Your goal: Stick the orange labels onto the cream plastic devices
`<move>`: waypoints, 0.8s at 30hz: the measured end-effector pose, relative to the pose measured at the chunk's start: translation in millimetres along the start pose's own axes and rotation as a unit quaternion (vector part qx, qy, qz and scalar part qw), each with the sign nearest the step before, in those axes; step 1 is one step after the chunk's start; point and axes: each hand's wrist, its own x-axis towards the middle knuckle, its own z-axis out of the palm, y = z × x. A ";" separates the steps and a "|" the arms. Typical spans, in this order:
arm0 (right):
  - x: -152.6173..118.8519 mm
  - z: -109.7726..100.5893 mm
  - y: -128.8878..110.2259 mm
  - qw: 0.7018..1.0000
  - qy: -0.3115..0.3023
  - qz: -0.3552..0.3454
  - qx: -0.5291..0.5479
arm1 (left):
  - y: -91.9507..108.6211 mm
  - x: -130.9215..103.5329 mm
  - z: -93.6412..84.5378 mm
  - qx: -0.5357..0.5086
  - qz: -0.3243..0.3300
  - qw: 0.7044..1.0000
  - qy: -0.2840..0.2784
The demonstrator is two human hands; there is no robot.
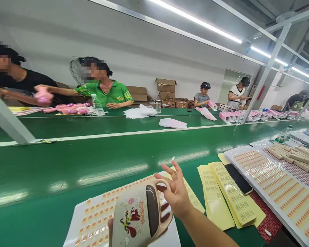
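Observation:
A beige, fabric-fronted item [130,212] with an embroidered-looking cartoon animal, orange lettering, a dark side panel and a loop handle is tilted near the bottom of the head view. My left hand [110,224] grips its left side; only a bit of a finger shows, the rest is hidden behind the item. Beside the handle, my right hand [176,192] has its fingers apart. A small white piece [173,158] sits at a raised fingertip. Under the item lies a sticker sheet [98,212] with rows of small orange-and-yellow stickers.
Yellow label sheets [216,195], a black phone [239,179], more sticker sheets [275,185] and wooden sticks [296,156] lie to the right. A green bench [54,171] runs across. Beyond it, several people work among pink boxes [231,116] and pink toys [72,109].

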 end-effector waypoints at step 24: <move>65.0 -111.1 57.8 0.822 0.133 0.226 -0.505 | -1.6 -7.2 27.5 -0.616 -0.015 0.765 0.187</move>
